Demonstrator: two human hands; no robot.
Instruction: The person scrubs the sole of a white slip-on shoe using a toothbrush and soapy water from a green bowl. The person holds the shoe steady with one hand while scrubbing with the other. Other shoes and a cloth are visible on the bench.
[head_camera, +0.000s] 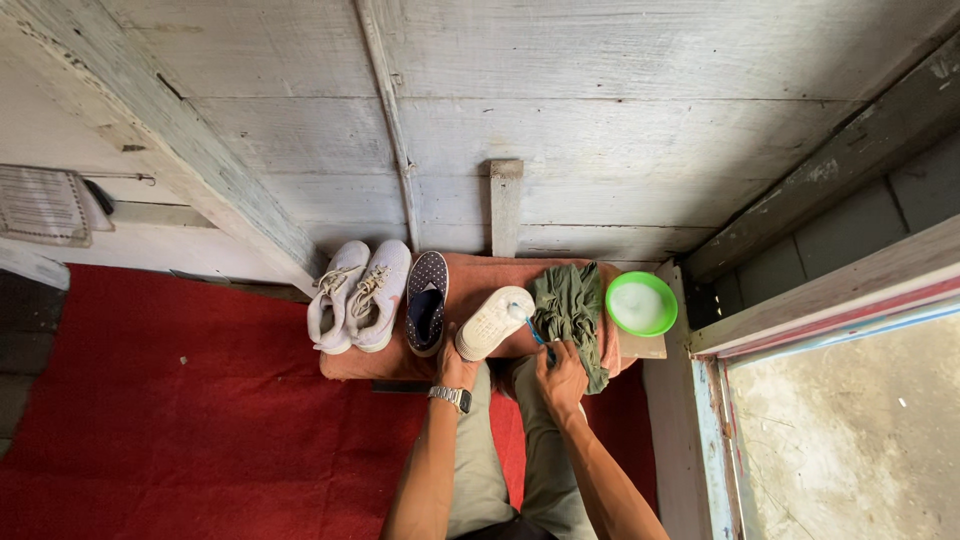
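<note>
I see my left hand (455, 366) wrapped around the heel end of a white shoe (492, 322), holding it up with the toe pointing away from me. My right hand (561, 378) is closed around a blue toothbrush (535, 332), whose head touches the shoe near its toe.

I take the shoe as my landmark. Just left of it lies a dark dotted slip-on (427, 301), sole down, and further left a pair of pale laced sneakers (357, 294) sit side by side, touching each other. Just right of the shoe a green cloth (570, 305) lies crumpled, its lower edge reaching under my right hand. Beyond the cloth, further right, stands a green bowl (665, 300); it holds something whitish, foam or cloudy water, I cannot tell which. Nothing lies between the brush and the shoe.

All of this rests on a low bench (640, 346) draped with a reddish-brown cover (470, 272). Below and left of the shoe a red carpet (180, 410) spreads across the floor. Beyond the shoe rises a wall of weathered grey planks (600, 120), with a short wooden post (506, 205) standing behind the bench. Far right of the shoe there is a door frame (800, 310) and bare concrete ground (850, 430) outside it.
</note>
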